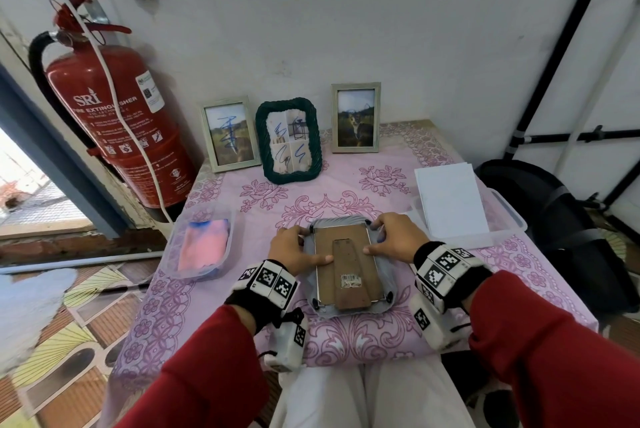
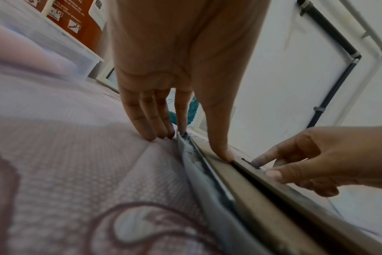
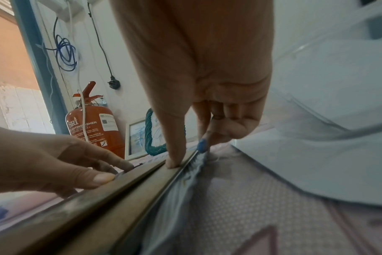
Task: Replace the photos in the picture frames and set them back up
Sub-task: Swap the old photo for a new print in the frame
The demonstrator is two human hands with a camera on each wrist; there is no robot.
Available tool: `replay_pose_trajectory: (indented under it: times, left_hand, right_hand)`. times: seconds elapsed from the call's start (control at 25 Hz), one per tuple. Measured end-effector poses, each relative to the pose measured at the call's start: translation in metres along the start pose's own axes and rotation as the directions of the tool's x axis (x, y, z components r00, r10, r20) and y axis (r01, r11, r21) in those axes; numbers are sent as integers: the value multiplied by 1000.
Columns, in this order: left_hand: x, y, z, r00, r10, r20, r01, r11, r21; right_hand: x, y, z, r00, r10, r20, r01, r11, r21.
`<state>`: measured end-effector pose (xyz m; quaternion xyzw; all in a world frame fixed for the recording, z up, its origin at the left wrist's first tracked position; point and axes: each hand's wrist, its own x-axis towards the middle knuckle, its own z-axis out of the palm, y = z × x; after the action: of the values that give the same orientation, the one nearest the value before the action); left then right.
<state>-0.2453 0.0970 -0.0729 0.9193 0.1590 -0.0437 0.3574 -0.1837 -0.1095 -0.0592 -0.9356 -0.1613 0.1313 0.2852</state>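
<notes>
A grey picture frame (image 1: 337, 221) lies face down on the pink tablecloth (image 1: 346, 334), in front of me. Its brown backing board (image 1: 362, 247) and folded stand (image 1: 348, 275) face up. My left hand (image 1: 300, 246) is at the frame's left edge: its thumb (image 2: 222, 152) presses on the backing and its straight fingers (image 2: 146, 124) rest on the cloth beside the upper left corner. My right hand (image 1: 385, 237) holds the upper right edge, thumb (image 3: 175, 160) on the backing and fingers (image 3: 209, 136) curled against the rim. One right fingertip is stained blue.
Three frames stand against the back wall: a pale one (image 1: 230, 133), a green one (image 1: 288, 140) and another pale one (image 1: 356, 117). A clear tub (image 1: 173, 237) with pink and blue contents sits left. A tub (image 1: 512, 216) of white sheets (image 1: 450, 199) sits right. A red fire extinguisher (image 1: 117, 109) hangs at left.
</notes>
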Motion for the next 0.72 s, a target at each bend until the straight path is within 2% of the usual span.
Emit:
replay_pose_trajectory:
  times: [0.24,0.72]
  left_hand:
    - [-4,-8,7,997,50,-60,-51,999,-14]
    - [-6,-14,9,996,69,-49,-75,988,-137]
  right_hand:
    - [4,4,5,1000,2,5,-2,1000,8]
    - [-1,9,18,997,-22,-77,31,992,126]
